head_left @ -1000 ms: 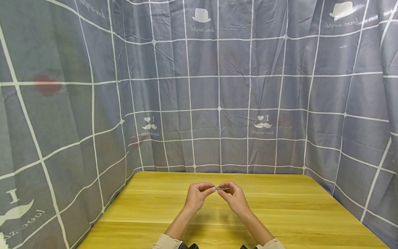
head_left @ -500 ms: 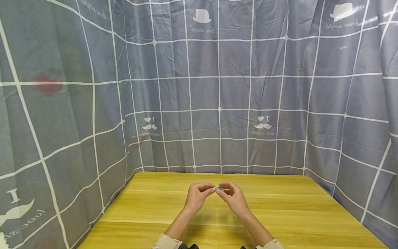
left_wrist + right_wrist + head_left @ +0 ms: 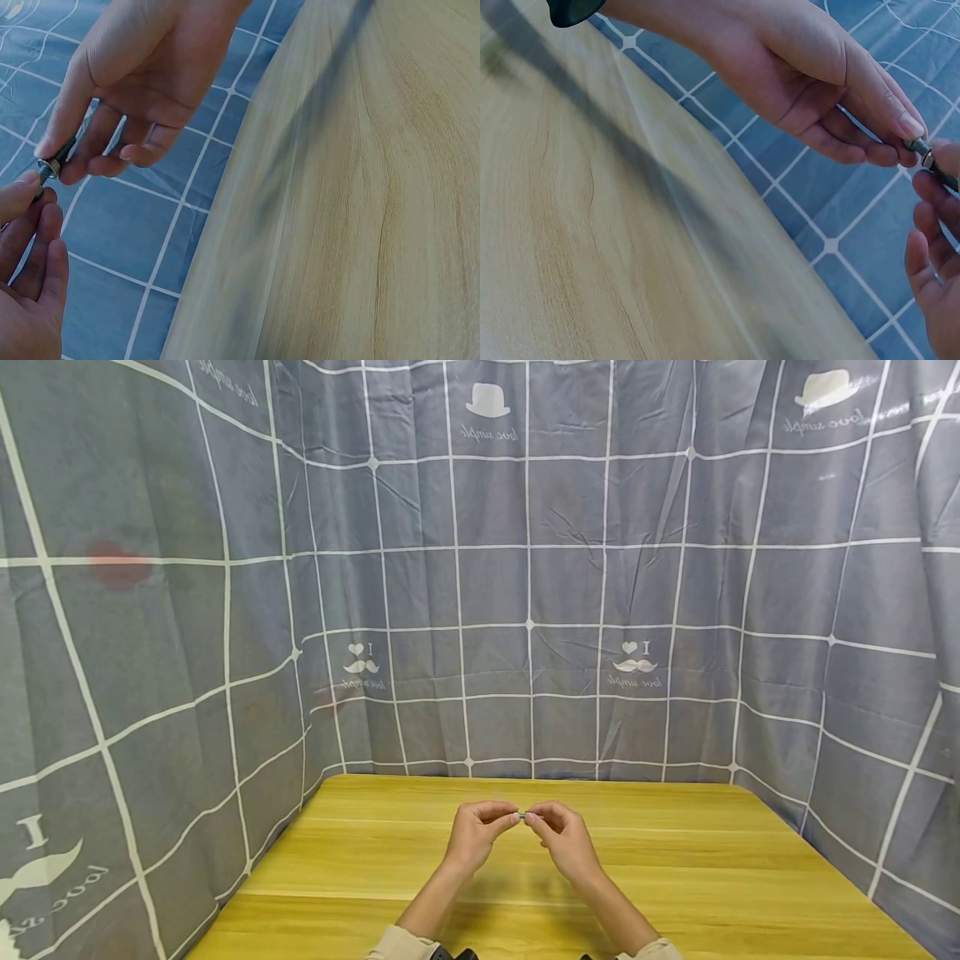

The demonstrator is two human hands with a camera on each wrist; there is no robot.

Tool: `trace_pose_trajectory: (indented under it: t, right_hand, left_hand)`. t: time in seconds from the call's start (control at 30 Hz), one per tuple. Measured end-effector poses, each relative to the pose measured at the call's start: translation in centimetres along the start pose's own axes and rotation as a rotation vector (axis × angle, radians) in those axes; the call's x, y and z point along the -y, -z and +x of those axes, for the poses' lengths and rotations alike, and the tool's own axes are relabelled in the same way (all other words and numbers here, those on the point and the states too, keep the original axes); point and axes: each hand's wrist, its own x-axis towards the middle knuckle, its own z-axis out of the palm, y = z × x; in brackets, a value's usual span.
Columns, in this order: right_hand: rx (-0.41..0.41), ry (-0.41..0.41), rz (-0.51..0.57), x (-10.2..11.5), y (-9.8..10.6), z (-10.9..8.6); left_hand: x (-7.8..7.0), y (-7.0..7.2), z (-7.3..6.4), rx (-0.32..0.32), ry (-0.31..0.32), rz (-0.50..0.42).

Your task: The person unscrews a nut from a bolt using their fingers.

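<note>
Detail is scarce on the small, slim metal bolt [image 3: 522, 815] in the head view, where the left hand [image 3: 474, 835] and the right hand [image 3: 564, 839] hide most of it. The right wrist view cuts off much of the right hand at its edge, the left wrist view much of the left. Closer up, the bolt shows a silvery threaded shank, a bright collar near the middle and a dark, dull length beyond. The left hand's grip pinches the threaded part between thumb and finger; the right hand's grip pinches the dark part. It is held above a smooth yellow wood-grain desk [image 3: 337, 860], its long axis running nearly level from side to side, threads toward the left hand. Behind hangs a creased grey curtain [image 3: 487, 585] with white grid lines. Beige sleeves [image 3: 405, 943] run out of frame below.
</note>
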Motion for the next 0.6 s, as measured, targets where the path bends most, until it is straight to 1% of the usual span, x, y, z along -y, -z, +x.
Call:
trace_pose_trajectory:
  t: [0.2, 0.37, 0.5, 0.6]
  right_hand:
    - [0.004, 0.011, 0.021, -0.15, 0.04, 0.14]
    - [0.001, -0.005, 0.023, -0.23, 0.01, 0.13]
    - [0.012, 0.000, 0.037, -0.21, -0.07, 0.17]
    - [0.004, 0.003, 0.029, -0.25, -0.12, 0.21]
  left_hand:
    - [-0.09, 0.00, 0.02, 0.002, -0.011, -0.003]
    - [-0.04, -0.01, 0.06, 0.008, -0.009, -0.008]
    - [-0.08, -0.03, 0.11, 0.005, -0.004, -0.018]
    - [-0.09, -0.04, 0.15, 0.004, 0.000, -0.014]
